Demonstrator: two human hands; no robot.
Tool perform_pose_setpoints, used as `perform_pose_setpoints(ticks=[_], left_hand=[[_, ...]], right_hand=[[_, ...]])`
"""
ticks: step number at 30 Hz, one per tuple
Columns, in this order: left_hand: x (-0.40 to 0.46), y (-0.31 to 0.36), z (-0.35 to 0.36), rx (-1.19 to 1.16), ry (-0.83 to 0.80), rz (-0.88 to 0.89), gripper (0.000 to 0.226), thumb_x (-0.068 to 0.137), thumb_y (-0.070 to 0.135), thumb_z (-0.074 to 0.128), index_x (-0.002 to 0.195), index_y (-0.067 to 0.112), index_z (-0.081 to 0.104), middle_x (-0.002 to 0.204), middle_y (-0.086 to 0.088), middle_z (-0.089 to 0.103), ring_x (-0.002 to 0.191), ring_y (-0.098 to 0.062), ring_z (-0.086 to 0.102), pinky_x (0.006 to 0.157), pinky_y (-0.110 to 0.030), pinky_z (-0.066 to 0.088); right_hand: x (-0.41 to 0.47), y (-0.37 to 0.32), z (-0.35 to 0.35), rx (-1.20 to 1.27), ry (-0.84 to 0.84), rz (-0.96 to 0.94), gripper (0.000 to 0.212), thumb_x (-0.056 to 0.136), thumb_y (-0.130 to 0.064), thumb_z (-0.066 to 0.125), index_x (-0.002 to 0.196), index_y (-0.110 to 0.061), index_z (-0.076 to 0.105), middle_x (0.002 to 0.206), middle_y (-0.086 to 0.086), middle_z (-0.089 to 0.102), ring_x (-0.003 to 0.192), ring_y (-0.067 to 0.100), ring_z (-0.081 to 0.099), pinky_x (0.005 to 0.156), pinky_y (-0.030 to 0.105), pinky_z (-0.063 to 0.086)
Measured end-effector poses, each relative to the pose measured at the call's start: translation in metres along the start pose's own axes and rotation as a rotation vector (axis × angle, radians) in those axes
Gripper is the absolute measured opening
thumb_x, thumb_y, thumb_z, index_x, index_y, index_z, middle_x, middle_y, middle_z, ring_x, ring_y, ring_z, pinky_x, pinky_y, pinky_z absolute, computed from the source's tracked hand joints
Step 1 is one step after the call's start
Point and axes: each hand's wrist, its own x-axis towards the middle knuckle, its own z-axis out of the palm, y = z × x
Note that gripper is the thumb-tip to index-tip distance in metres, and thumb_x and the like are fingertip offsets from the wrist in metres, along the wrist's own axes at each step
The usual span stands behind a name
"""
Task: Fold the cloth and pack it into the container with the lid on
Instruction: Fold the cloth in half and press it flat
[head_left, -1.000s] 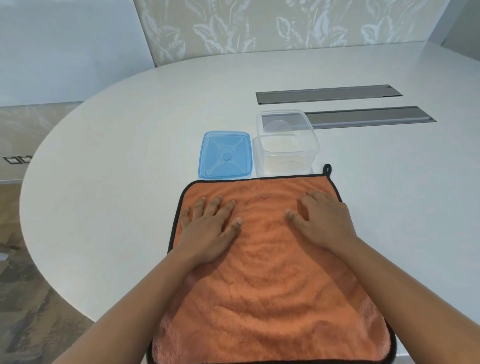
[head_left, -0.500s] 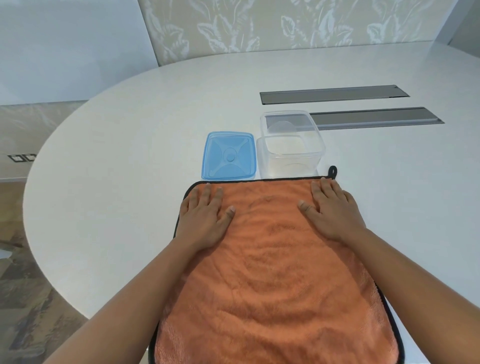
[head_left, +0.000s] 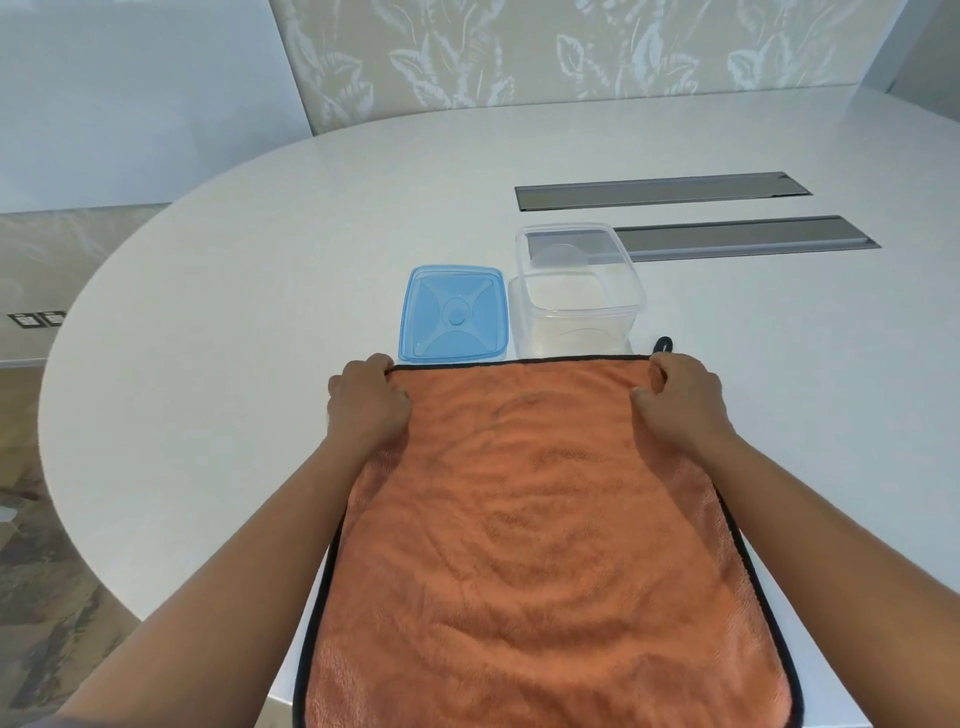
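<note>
Change noted: half a second ago both palms lay flat and open on the cloth, short of its far edge. Now both have slid out to the far corners and curled shut there. Smoothing looks finished; the first fold is probably about to start.

Left to right:

- Left hand (head_left: 367, 404), at about 10 o'clock from the cloth's middle. Fingers curled over the far-left corner, thumb on top, the black hem pinched between them. Closed on fabric, not lifted.
- Lid (head_left: 453, 313), blue, lying flat on the table (head_left: 249, 322) just beyond the far edge, at roughly 11 o'clock. Off the box.
- Cloth (head_left: 540, 530), orange, black-bound, spread flat in front of the person. Near end overhangs the table edge at 6 o'clock. Long axis as seen runs 12 to 6, toward the box; the far hem lies square across, 9 to 3. A small black hanging loop (head_left: 663, 344) pokes out past the far-right corner.
- Container (head_left: 577, 291), clear, open, empty, upright at 12 o'clock, just beyond the hem. Whether the hem touches it, I cannot tell.
- Right hand (head_left: 680, 400), at about 2 o'clock. Mirror of the left: fingers closed round the far-right corner, thumb pressing the top face.

Judgement: with both far corners held, drawing them toward 6 o'clock would halve the long axis. Packing and lidding not yet begun.
</note>
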Motion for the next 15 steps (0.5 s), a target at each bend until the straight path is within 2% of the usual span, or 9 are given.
perform_pose_setpoints(ticks=[1, 2, 4, 7, 10, 12, 15], left_hand=[[0.0, 0.001, -0.001, 0.008, 0.003, -0.018, 0.047, 0.092, 0.024, 0.058, 0.139, 0.019, 0.055, 0.13, -0.008, 0.062, 0.127, -0.037, 0.044, 0.096, -0.043, 0.041], [0.0, 0.002, -0.001, 0.023, 0.006, -0.023, 0.049, 0.091, 0.025, 0.059, 0.14, 0.021, 0.054, 0.13, -0.006, 0.064, 0.128, -0.036, 0.044, 0.097, -0.044, 0.041], [-0.002, 0.002, -0.001, 0.051, 0.009, -0.016, 0.049, 0.092, 0.025, 0.058, 0.14, 0.021, 0.053, 0.129, -0.004, 0.065, 0.128, -0.034, 0.044, 0.099, -0.044, 0.04], [-0.007, 0.004, -0.001, 0.115, 0.005, 0.014, 0.04, 0.092, 0.022, 0.056, 0.131, 0.024, 0.062, 0.126, -0.005, 0.062, 0.124, -0.034, 0.047, 0.094, -0.042, 0.04], [-0.012, 0.007, -0.008, 0.16, -0.013, 0.047, 0.039, 0.085, 0.014, 0.056, 0.119, 0.028, 0.067, 0.12, -0.004, 0.058, 0.117, -0.033, 0.048, 0.086, -0.039, 0.036], [-0.017, 0.011, -0.017, 0.116, -0.033, 0.062, 0.035, 0.08, 0.01, 0.054, 0.109, 0.028, 0.063, 0.111, 0.001, 0.06, 0.11, -0.031, 0.052, 0.085, -0.038, 0.034], [-0.025, 0.014, -0.033, -0.112, -0.08, 0.097, 0.021, 0.077, 0.007, 0.049, 0.088, 0.025, 0.053, 0.087, 0.007, 0.061, 0.087, -0.025, 0.058, 0.072, -0.036, 0.041]], right_hand=[[0.001, 0.0, -0.001, 0.039, 0.008, 0.027, 0.012, 0.08, -0.015, 0.063, 0.086, -0.007, 0.057, 0.085, 0.012, 0.06, 0.082, 0.037, 0.056, 0.067, 0.044, 0.047], [0.002, 0.0, -0.003, 0.074, 0.009, 0.054, 0.021, 0.079, -0.013, 0.065, 0.098, -0.005, 0.061, 0.095, 0.014, 0.065, 0.085, 0.036, 0.059, 0.071, 0.042, 0.049], [0.004, 0.0, -0.008, 0.142, -0.021, 0.093, 0.03, 0.077, -0.009, 0.066, 0.107, -0.009, 0.063, 0.104, 0.01, 0.067, 0.088, 0.03, 0.061, 0.071, 0.036, 0.049], [0.003, 0.0, -0.015, 0.271, -0.119, 0.178, 0.036, 0.072, -0.004, 0.062, 0.105, -0.018, 0.063, 0.096, 0.003, 0.072, 0.08, 0.023, 0.067, 0.058, 0.029, 0.05], [-0.001, -0.005, -0.023, 0.422, -0.2, 0.271, 0.032, 0.072, 0.003, 0.057, 0.101, -0.009, 0.065, 0.076, 0.009, 0.07, 0.052, 0.022, 0.068, 0.04, 0.024, 0.044], [-0.003, -0.008, -0.03, 0.473, -0.246, 0.246, 0.032, 0.07, 0.003, 0.054, 0.099, 0.0, 0.065, 0.072, 0.012, 0.058, 0.049, 0.024, 0.068, 0.043, 0.028, 0.046], [-0.007, -0.014, -0.041, 0.476, -0.296, 0.149, 0.034, 0.069, 0.0, 0.052, 0.097, -0.006, 0.068, 0.08, 0.016, 0.061, 0.064, 0.029, 0.068, 0.06, 0.042, 0.053]])
